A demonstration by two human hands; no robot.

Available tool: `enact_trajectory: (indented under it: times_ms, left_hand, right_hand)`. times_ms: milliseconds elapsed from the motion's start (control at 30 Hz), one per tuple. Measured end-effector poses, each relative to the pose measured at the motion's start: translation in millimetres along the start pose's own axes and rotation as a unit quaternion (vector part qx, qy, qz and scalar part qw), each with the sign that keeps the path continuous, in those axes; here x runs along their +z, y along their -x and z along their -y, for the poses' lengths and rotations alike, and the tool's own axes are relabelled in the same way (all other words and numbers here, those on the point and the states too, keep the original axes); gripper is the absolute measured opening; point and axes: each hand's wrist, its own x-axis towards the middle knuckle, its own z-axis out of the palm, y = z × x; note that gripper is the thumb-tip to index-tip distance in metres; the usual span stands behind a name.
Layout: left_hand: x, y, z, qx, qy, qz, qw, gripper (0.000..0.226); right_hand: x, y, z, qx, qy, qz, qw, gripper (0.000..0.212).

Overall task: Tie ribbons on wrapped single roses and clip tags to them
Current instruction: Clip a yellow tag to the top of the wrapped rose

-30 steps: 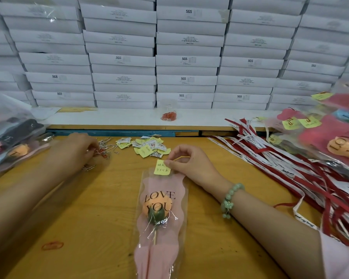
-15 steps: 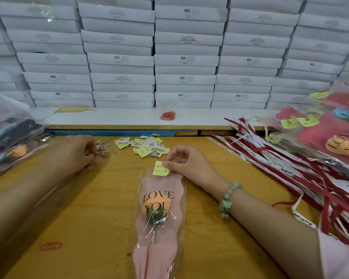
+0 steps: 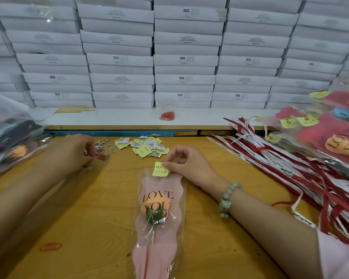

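Note:
A wrapped single rose (image 3: 159,214) in pink paper and clear film printed "LOVE YOU" lies on the wooden table (image 3: 93,208), stem toward me. My right hand (image 3: 186,163) pinches a yellow tag (image 3: 160,169) against the top edge of the wrapper. At the pile of silver paper clips (image 3: 101,149) my left hand (image 3: 73,150) has its fingers curled among the clips. Loose yellow and white tags (image 3: 147,146) lie in a heap just beyond the rose. Red and white ribbons (image 3: 280,158) spread across the right side.
Tagged wrapped roses (image 3: 330,137) are piled at the far right; a bag of more roses (image 3: 10,137) sits at the left. A clear cup of red rubber bands (image 3: 167,114) stands on the white ledge before stacked white boxes (image 3: 181,57). A red rubber band (image 3: 50,247) lies near left.
My left hand has shifted slightly within the paper clip pile. My right hand keeps the yellow tag on the wrapper's top edge; the rose has not moved.

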Motion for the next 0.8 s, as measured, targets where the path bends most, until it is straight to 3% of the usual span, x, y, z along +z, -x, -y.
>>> enact_trajectory:
  times_ms: [300,800]
  left_hand:
    - [2.3,4.5,-13.3,0.098,-0.066,0.046,0.992,0.013]
    - [4.6,10.2,-11.2,0.102,-0.054,0.015,0.993,0.011]
  right_hand:
    - [1.1,-0.4,-0.5,-0.001,-0.003,0.002,1.000,0.018]
    - [0.4,-0.3,-0.7,0.000,-0.001,0.006,1.000,0.014]
